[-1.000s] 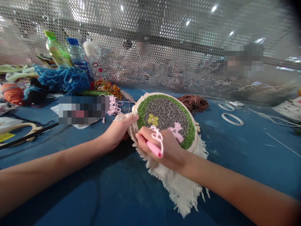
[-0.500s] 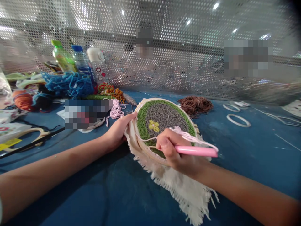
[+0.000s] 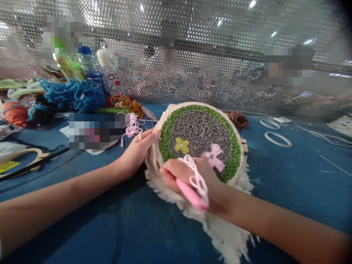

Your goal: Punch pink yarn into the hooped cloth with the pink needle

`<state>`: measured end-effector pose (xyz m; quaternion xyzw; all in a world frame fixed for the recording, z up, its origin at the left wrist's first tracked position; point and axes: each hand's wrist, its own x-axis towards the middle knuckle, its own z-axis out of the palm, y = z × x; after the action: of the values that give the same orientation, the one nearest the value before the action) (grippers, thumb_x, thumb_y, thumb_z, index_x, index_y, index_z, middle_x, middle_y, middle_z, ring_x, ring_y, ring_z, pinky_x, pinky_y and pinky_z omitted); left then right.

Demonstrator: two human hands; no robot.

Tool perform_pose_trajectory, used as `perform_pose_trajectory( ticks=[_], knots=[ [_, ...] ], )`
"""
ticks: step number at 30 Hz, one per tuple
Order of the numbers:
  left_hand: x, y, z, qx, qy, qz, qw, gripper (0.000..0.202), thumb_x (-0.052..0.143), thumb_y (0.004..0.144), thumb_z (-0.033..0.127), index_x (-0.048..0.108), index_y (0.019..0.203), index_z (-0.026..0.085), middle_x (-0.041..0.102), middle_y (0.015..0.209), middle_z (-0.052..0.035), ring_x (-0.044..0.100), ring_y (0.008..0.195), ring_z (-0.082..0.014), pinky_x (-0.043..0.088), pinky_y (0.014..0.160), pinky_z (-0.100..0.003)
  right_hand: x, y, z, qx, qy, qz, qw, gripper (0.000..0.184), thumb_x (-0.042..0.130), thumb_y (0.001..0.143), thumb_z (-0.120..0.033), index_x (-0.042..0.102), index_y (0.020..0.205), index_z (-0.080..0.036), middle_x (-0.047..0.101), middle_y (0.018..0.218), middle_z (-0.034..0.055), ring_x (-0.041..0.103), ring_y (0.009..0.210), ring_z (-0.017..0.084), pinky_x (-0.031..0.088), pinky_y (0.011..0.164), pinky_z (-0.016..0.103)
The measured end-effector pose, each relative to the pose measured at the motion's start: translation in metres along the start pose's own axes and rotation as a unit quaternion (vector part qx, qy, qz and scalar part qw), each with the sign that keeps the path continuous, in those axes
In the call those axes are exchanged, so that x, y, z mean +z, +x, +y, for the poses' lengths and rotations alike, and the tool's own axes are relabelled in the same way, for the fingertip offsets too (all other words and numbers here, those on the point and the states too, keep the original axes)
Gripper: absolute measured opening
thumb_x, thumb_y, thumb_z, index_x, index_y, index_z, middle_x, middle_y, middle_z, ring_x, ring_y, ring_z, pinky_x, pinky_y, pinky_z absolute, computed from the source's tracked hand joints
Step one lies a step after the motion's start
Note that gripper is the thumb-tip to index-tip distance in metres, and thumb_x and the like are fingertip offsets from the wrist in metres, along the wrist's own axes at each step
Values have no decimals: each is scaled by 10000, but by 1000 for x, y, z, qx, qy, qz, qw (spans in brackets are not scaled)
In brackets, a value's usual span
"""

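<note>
A round embroidery hoop (image 3: 239,176) holds white cloth (image 3: 228,227) with a fringed edge, worked in looped yarn. Green yarn rings a grey middle, which bears a yellow flower (image 3: 182,145) and a pink flower (image 3: 216,157). My left hand (image 3: 139,152) grips the hoop's left rim, thumb on top, with pale yarn round a finger. In my right hand (image 3: 192,176) is a pink-handled punch needle (image 3: 192,194), over the hoop's lower left; its tip is hidden behind the fingers. Loops of pale pink yarn (image 3: 196,176) lie over that hand and the handle's end.
A perforated metal screen (image 3: 192,73) stands behind the blue table (image 3: 132,227). Blue yarn (image 3: 75,95), pink yarn (image 3: 133,126) and several bottles are at the back left. Brown yarn (image 3: 237,119) sits behind the hoop; white rings (image 3: 278,139) lie right. Another wooden hoop (image 3: 38,151) rests left.
The hoop has tilted more towards me. My right hand has shifted left and lower, its punch needle handle swinging down towards me, so the pink flower shows. My left hand still holds the rim.
</note>
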<state>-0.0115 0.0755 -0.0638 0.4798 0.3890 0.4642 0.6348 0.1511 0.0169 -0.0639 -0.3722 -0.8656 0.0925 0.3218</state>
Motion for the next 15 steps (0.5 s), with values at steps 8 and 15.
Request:
perform_pose_trajectory(
  ticks=[8,15],
  knots=[
    [-1,-2,1,-78,35,49,995,228,633,757,374,614,680,161,627,567,9,594,499,-137,450,486,-217,-12,3,15,20,159,-5,987,324,389,950,-320,424,656,-187,449,558,-41,423,497,69,342,479,200],
    [-2,3,2,-117,-32,16,992,290,569,819,404,685,866,142,722,685,-51,665,588,-198,529,596,-295,-19,-12,12,15,207,19,978,274,450,930,-288,440,677,-183,456,567,-45,449,516,57,370,489,165]
  ],
)
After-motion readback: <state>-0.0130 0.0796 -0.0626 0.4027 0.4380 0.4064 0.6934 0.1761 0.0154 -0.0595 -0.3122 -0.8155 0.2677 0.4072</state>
